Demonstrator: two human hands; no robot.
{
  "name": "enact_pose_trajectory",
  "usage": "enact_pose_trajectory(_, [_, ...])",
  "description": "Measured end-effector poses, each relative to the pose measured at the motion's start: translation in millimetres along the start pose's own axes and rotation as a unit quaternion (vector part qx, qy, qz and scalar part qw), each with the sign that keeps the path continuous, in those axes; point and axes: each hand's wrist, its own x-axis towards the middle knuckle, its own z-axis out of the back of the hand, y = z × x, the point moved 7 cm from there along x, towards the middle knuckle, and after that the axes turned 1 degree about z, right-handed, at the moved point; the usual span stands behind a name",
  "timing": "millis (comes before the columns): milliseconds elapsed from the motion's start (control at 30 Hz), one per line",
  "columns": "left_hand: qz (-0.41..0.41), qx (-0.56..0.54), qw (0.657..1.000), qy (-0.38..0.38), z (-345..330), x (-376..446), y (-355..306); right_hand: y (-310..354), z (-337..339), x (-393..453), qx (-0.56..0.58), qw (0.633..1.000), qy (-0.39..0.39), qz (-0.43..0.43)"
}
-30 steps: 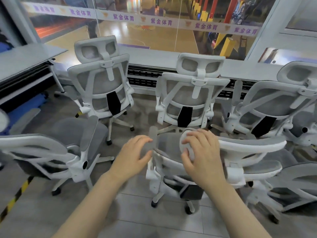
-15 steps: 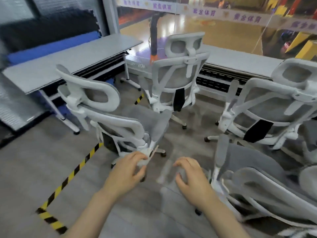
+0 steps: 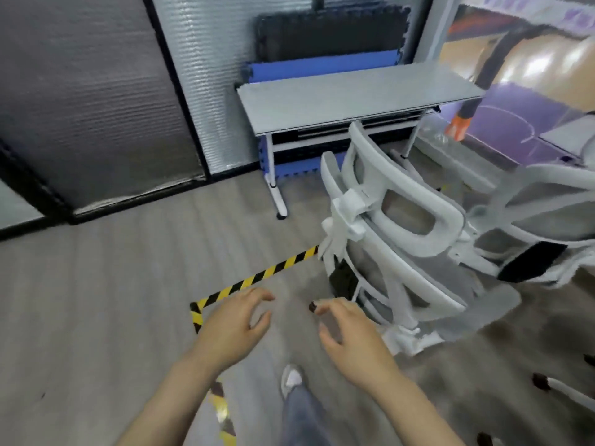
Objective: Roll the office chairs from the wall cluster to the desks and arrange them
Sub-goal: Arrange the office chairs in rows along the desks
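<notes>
A white office chair (image 3: 396,252) with grey mesh back and headrest stands right of centre, its back turned toward me. A second white chair (image 3: 547,226) sits behind it at the right edge. A grey desk (image 3: 354,94) on white legs stands against the far wall. My left hand (image 3: 231,326) hovers over the floor, fingers curled and apart, holding nothing. Just left of the near chair's base, my right hand (image 3: 351,336) is empty too, with fingers spread; it touches no chair.
Yellow-black tape (image 3: 254,281) marks a corner on the grey floor. Blue and black foam mats (image 3: 322,66) lean behind the desk. Frosted glass panels (image 3: 83,101) line the left wall. My shoe (image 3: 291,379) is below the hands. A chair caster (image 3: 541,381) shows at lower right.
My right hand has come off the headrest of the chair it rested on. The view has swung left, from the chair cluster toward the desk and wall. Both hands are free.
</notes>
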Motion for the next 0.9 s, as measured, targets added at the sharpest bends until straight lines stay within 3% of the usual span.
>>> enact_pose_trajectory(300, [0.093, 0.011, 0.995, -0.046, 76.3, 129.9, 103.2, 58.7, -25.2, 225.3, -0.007, 0.993, 0.107, 0.054])
enact_pose_trajectory(533, [0.166, -0.012, 0.984, -0.06, 119.1, 217.4, 198.2, 108.4, -55.9, 385.0, -0.012, 0.987, 0.131, 0.086])
enact_pose_trajectory(767, [0.125, -0.032, 0.989, -0.068, 157.9, 354.7, 263.2, 93.6, -65.7, 526.7, -0.011, 0.991, 0.132, 0.036])
enact_pose_trajectory(900, [0.089, -0.041, 0.995, -0.024, 181.6, 456.7, 297.3, 70.7, -48.8, 612.0, 0.009, 0.995, 0.098, -0.017])
